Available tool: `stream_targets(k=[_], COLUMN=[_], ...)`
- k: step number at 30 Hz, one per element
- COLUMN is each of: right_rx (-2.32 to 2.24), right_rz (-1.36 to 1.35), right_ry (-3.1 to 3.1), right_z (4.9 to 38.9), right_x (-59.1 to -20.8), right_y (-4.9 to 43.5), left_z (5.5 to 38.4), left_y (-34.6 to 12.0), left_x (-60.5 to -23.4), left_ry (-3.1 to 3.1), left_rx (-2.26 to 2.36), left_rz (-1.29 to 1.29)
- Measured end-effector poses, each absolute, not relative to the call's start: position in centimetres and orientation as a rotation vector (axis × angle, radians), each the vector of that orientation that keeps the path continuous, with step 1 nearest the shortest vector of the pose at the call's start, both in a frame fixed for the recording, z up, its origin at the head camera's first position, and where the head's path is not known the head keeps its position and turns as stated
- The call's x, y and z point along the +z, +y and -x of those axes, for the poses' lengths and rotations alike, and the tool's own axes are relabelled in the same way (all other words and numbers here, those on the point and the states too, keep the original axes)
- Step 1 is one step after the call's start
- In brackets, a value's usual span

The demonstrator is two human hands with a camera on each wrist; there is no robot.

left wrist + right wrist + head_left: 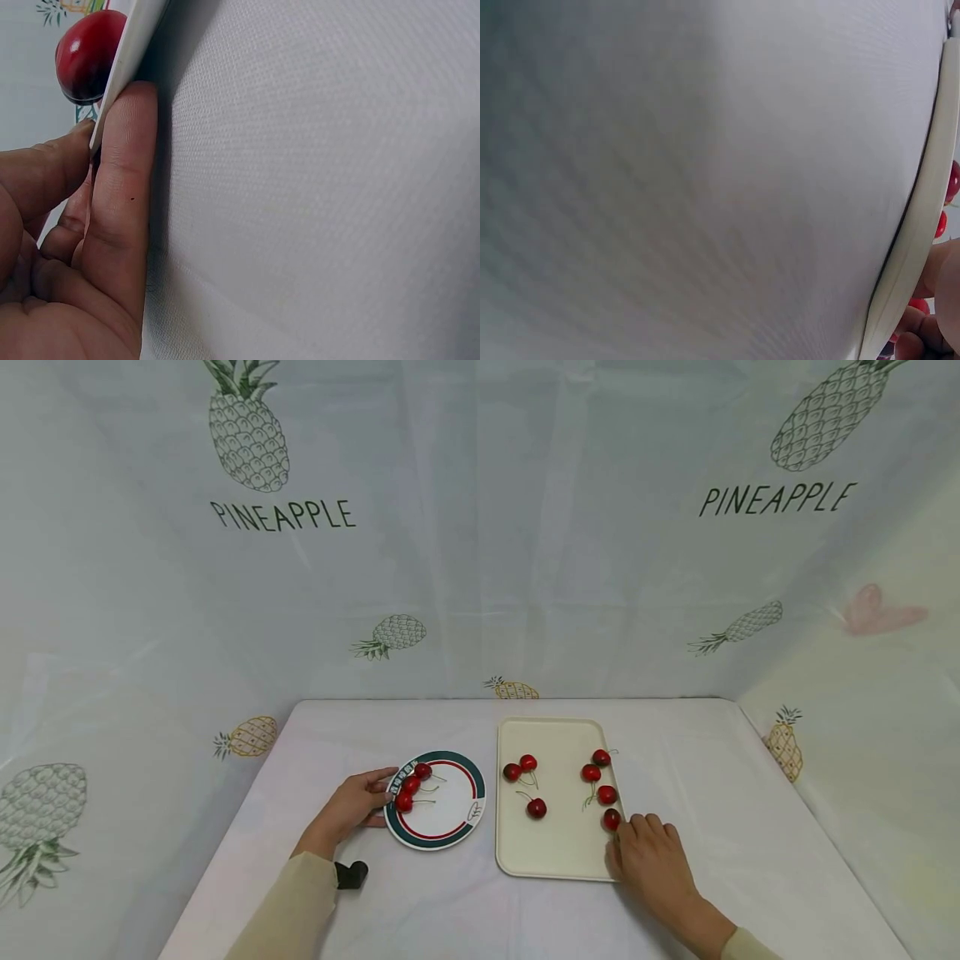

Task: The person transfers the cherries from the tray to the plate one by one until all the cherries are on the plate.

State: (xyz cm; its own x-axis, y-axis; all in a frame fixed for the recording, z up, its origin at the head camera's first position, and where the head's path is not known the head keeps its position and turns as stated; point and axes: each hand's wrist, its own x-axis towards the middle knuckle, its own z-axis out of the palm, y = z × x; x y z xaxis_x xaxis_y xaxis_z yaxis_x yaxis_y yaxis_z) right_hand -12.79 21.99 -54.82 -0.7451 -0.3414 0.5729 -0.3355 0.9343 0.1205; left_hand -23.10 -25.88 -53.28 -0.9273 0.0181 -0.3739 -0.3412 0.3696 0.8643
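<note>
In the head view my left hand (352,806) holds the left rim of a round plate (453,827) with a green and red border. The left wrist view shows its thumb above the rim and a finger (124,172) underneath. Several stemmed cherries (412,784) lie along the plate's left side. My right hand (652,860) is at the lower right edge of a cream tray (551,852), fingers bent over the rim. A dark red cherry (611,819) sits right at its fingertips; I cannot tell if they pinch it.
More cherries lie in the tray: three at the left, among them one dark cherry (536,808), and others along the right edge. A white cloth (442,910) covers the table. By my left wrist is a small black object (351,875). Pineapple-printed sheeting (480,568) hangs behind.
</note>
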Motion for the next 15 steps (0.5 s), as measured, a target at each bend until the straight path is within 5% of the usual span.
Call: stream_targets(k=[15], right_rx=[-0.003], right_rz=[-0.460], right_ry=[-2.545], right_z=[12.73], right_x=[-55.48], right_y=[21.91], left_z=[22.63], left_y=[-25.72], left_x=[-53.16], left_ry=[2.327], left_rx=[1.572], left_rz=[0.297])
